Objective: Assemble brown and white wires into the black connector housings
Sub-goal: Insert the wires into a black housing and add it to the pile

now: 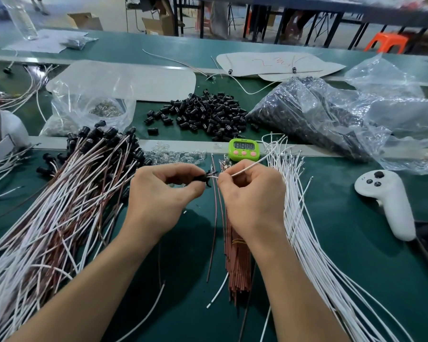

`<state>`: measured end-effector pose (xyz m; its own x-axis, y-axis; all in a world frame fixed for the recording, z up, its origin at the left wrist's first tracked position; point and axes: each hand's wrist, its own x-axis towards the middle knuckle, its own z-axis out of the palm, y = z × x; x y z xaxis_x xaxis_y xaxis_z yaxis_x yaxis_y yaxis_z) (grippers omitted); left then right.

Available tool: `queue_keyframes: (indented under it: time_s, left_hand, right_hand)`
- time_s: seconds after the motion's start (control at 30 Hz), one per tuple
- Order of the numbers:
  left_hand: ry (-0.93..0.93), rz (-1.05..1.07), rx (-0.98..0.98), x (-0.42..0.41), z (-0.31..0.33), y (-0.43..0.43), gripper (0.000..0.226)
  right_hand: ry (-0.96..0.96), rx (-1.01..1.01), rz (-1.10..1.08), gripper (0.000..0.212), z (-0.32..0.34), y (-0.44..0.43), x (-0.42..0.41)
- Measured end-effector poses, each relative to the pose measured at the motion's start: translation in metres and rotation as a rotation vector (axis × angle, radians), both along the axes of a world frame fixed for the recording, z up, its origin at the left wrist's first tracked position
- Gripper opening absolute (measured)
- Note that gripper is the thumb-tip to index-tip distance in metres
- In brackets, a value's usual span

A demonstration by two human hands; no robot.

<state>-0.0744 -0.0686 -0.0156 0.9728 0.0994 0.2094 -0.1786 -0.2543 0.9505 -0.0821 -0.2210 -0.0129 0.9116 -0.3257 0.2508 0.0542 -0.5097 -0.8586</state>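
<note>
Left hand (158,193) pinches one black connector housing (203,177) between thumb and fingers, with its opening turned toward the right hand (252,193). The right hand pinches a white wire (242,169) close to its tip. Short grip so it won't buckle going in, I'd say. Tip is at the housing mouth; can't tell if it's seated. All of this is just on the person's side of the green timer (244,149). Loose housings pile (203,112) behind the timer, white wire stock (307,218) right of it, brown wire bundle (237,255) nearer the person, finished harnesses (72,193) left. Feed right, output left; looks deliberate.
</note>
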Motion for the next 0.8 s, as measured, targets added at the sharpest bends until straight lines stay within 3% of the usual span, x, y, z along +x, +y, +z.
queue_keyframes:
  time_s: [0.1,0.2,0.4,0.53,0.63,0.8]
  left_hand:
    - [0.023,-0.029,-0.204,0.0026,0.0022,-0.0001,0.031]
    - [0.044,-0.052,-0.286,0.0032,0.0037,-0.0002,0.029]
    - [0.048,-0.088,-0.286,0.0028,0.0022,-0.0005,0.03]
    - [0.057,-0.098,-0.263,0.0034,0.0,0.0023,0.032]
    - [0.052,-0.108,-0.244,0.0029,-0.0001,0.002,0.034]
    - [0.078,-0.069,-0.292,0.0044,0.0005,0.0007,0.031]
  right_hand:
    - [0.03,0.167,0.061,0.016,0.0016,-0.0004,0.0003]
    - [0.013,0.197,0.116,0.014,0.0033,-0.0013,-0.0011]
    - [0.0,0.248,0.123,0.013,0.0005,0.0009,-0.0008]
    - [0.027,0.456,0.198,0.008,0.0007,0.0012,0.0004]
    - [0.02,0.601,0.208,0.015,-0.0017,0.0014,0.0039]
    - [0.02,0.541,0.175,0.019,-0.0036,-0.0029,0.0053]
